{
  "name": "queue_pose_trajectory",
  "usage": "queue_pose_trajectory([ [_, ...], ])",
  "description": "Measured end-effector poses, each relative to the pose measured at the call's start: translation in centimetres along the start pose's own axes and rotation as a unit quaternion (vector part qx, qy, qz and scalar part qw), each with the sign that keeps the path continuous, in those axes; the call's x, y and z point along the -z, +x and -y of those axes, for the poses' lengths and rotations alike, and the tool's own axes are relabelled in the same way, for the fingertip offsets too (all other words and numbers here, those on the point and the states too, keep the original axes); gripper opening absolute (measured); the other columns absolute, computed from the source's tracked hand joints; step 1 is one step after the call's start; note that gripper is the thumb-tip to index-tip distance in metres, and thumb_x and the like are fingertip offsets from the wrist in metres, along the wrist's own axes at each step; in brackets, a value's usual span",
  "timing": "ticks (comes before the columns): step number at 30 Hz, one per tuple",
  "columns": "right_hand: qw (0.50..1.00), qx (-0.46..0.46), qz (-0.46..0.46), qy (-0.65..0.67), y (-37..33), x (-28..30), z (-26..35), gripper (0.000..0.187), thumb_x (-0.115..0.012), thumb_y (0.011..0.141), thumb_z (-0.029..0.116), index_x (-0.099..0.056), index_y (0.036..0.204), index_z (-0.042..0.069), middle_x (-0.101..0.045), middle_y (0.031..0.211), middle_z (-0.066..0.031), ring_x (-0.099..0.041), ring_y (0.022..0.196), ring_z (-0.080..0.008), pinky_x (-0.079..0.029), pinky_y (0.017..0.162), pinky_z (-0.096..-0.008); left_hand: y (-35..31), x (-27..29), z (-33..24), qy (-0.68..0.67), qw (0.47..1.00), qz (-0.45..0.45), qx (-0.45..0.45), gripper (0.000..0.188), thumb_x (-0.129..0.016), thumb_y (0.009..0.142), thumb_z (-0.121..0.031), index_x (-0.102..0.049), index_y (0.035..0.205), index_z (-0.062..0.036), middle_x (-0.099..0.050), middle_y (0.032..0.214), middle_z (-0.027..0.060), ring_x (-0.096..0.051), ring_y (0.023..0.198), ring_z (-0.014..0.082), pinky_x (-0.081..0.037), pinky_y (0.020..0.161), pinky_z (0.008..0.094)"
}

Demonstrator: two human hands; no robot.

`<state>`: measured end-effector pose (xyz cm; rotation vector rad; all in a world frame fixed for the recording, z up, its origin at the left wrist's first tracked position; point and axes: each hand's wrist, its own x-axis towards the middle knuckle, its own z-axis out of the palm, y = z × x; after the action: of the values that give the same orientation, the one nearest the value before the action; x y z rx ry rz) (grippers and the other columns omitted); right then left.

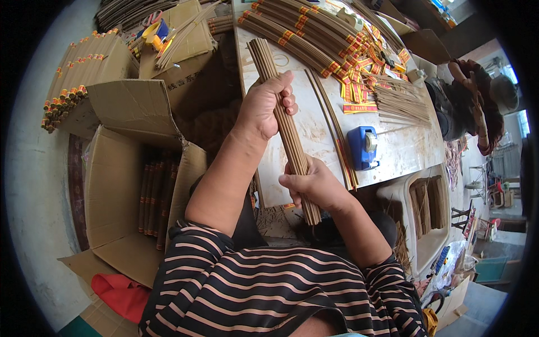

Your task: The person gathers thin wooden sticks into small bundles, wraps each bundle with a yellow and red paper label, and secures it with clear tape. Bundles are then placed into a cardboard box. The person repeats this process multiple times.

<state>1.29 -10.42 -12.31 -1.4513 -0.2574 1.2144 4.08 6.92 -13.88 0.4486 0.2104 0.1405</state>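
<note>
Left grip (pixel 265 106) and right grip (pixel 315 182) clasp sticks (pixel 290 132) across table edge (pixel 274 199), open tabletop (pixel 311 135) beside.

Matt, woody-looking sticks (pixel 293 147) over the smooth table (pixel 407 154); glossy plastic tape dispenser (pixel 357 150) on it; matt cardboard box (pixel 115 191) left of the table.

Partly over desk (pixel 315 140): stick bundle (pixel 289 135), stretches hidden under left grip (pixel 269 105) and right grip (pixel 317 182). Left of desk: dark bundles (pixel 151 194) partly hidden by carton (pixel 115 182) wall. Well right of desk: clutter (pixel 497 197) too small to tell.
</note>
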Motion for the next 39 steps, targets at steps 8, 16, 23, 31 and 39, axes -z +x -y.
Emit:
queue_pose_trajectory([
  [8, 0.984, 0.046, -0.102, -0.139, 0.8, 0.3, -0.9, 0.018, -0.060, 0.078, 0.003, -0.044, 0.087, 0.002, -0.049, 0.057, -0.0041, -0.049, 0.041, -0.0134, -0.042, 0.036, -0.0248, -0.4, -1.2, 0.4, 0.121, 0.987, -0.080, -0.066, 0.018, -0.064, 0.082, -0.014, -0.049, 0.072, -0.0087, -0.048, 0.058, 0.0010, -0.046, 0.047, 0.0109, -0.038, 0.044, 0.0248],
  [16, 0.999, -0.003, -0.030, -0.033, -0.1, 0.0, -0.1, 0.019, -0.061, 0.079, 0.007, -0.045, 0.087, 0.003, -0.048, 0.059, -0.0038, -0.047, 0.039, -0.0112, -0.040, 0.036, -0.0232, -0.3, -0.7, 0.3, 0.039, 0.998, -0.038, -0.037, 0.018, -0.065, 0.080, -0.012, -0.048, 0.073, -0.0082, -0.046, 0.057, 0.0017, -0.045, 0.046, 0.0113, -0.039, 0.044, 0.0261],
  [23, 0.995, -0.022, 0.050, 0.087, -0.5, 0.5, -0.2, 0.016, -0.062, 0.079, 0.006, -0.046, 0.082, 0.002, -0.048, 0.055, -0.0029, -0.046, 0.037, -0.0112, -0.039, 0.036, -0.0233, -0.1, 0.0, -0.2, -0.048, 0.998, 0.048, 0.005, 0.018, -0.062, 0.082, -0.013, -0.047, 0.073, -0.0097, -0.045, 0.056, -0.0004, -0.042, 0.045, 0.0100, -0.036, 0.043, 0.0241],
  [31, 0.993, -0.001, -0.069, -0.097, -0.2, -0.2, -0.3, 0.018, -0.061, 0.080, 0.009, -0.043, 0.079, 0.004, -0.047, 0.054, -0.0019, -0.045, 0.036, -0.0109, -0.036, 0.034, -0.0236, -0.1, -0.5, 0.5, 0.071, 0.996, -0.055, -0.024, 0.015, -0.062, 0.081, -0.010, -0.048, 0.074, -0.0090, -0.046, 0.056, -0.0005, -0.044, 0.045, 0.0100, -0.037, 0.044, 0.0251],
  [39, 0.992, -0.005, -0.066, -0.108, -0.3, -0.1, 0.1, 0.021, -0.061, 0.082, 0.014, -0.043, 0.081, 0.004, -0.044, 0.054, -0.0006, -0.044, 0.037, -0.0101, -0.037, 0.035, -0.0236, -0.1, -0.7, 0.2, 0.034, 0.999, -0.014, -0.032, 0.020, -0.061, 0.083, -0.013, -0.048, 0.068, -0.0103, -0.043, 0.055, -0.0029, -0.041, 0.045, 0.0082, -0.036, 0.042, 0.0235],
])
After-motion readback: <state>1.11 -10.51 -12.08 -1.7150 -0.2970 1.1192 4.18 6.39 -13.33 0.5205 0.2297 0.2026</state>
